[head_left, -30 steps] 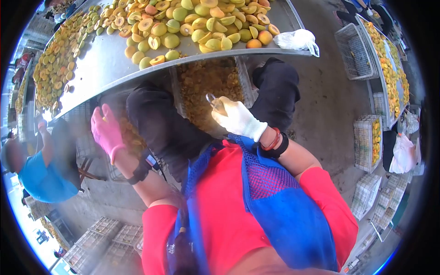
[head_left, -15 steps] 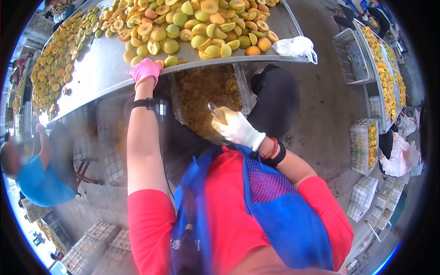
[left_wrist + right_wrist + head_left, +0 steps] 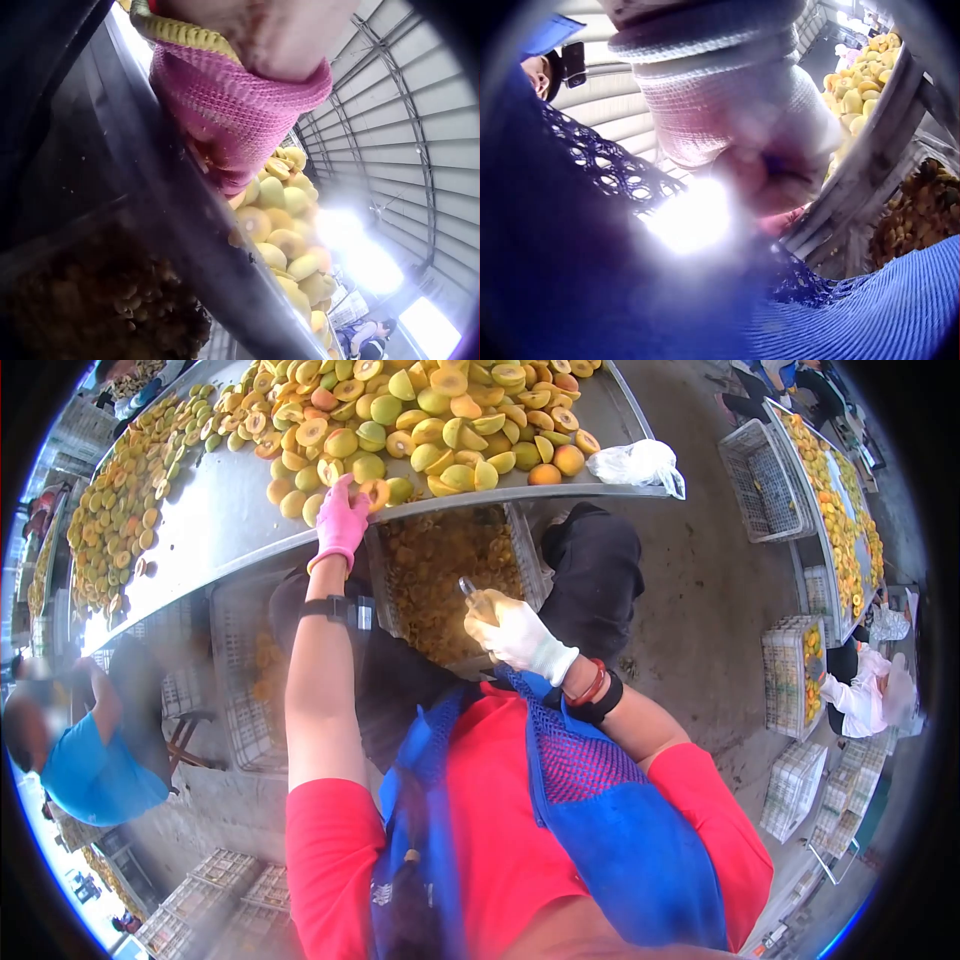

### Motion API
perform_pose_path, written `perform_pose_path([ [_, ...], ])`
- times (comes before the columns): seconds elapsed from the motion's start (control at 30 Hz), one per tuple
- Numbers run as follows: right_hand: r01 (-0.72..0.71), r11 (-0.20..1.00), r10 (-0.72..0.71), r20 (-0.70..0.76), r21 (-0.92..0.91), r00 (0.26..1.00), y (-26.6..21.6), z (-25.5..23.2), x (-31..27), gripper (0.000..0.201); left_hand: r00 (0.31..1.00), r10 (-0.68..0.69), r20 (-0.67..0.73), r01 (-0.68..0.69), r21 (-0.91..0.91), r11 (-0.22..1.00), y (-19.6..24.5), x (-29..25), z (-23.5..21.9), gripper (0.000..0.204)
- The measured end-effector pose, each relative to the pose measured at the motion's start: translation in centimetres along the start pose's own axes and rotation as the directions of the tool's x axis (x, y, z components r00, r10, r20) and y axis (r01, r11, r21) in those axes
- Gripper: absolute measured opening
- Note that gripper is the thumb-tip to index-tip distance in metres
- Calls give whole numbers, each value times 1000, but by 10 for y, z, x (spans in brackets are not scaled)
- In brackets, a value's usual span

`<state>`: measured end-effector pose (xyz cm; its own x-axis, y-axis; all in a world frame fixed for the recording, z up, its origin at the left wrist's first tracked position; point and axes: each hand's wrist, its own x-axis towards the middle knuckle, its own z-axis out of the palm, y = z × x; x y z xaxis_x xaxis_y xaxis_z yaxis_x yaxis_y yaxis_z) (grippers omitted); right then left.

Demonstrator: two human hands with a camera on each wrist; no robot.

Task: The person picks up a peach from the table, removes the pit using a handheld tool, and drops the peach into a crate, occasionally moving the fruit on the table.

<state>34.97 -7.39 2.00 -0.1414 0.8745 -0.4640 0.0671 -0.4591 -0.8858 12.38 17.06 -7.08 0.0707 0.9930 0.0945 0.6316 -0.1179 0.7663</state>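
Observation:
The left hand in a pink glove is at the table's near edge, fingers and thumb around a halved fruit whose cut face shows. In the left wrist view the glove hides its fingertips beside the fruit pile. Over the lap, the right hand in a white glove grips a small tool with a metal tip. Glare and blur cover part of the white glove in the right wrist view. Halved green and yellow fruit lies heaped beyond the left hand.
Below the metal table's edge, between the knees, stands a crate of fruit pieces. A white plastic bag lies on the table's right corner. A person in blue sits at the left; more crates stand at the right.
The left hand has moved from beside the left knee up to the table edge, then slightly right to the halved fruit, which it now holds. The right hand keeps its tool with little movement.

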Motion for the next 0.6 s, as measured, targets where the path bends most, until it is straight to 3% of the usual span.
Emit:
perform_pose_path([
  [0.1,34,999,-35,-11,-35,999,-1,-2,3,16,981,-113,155,136,-150,979,31,-20,-5,39],
  [0.2,70,998,-70,-10,-7,997,-1,-2,8,16,985,162,-62,-138,287,948,23,-27,21,41],
  [0.3,51,996,-54,-43,-68,998,-16,-1,2,15,952,107,-288,27,423,906,24,-11,21,48],
  [0.33,39,997,-42,-44,-65,998,-14,-3,1,14,981,-32,-191,120,468,875,28,-6,17,52],
  [0.4,13,999,-15,-51,-42,999,-9,-6,1,14,948,-318,-16,268,576,772,31,11,4,61],
  [0.43,0,1000,-1,-52,-21,999,-5,-7,1,14,948,-319,-14,259,619,742,20,18,7,64],
  [0.53,5,999,-3,-50,40,999,4,-8,4,15,849,-445,285,241,540,806,18,36,-2,63],
  [0.6,1,999,1,-53,42,999,6,-6,4,15,893,-388,229,228,514,827,28,29,1,59],
])
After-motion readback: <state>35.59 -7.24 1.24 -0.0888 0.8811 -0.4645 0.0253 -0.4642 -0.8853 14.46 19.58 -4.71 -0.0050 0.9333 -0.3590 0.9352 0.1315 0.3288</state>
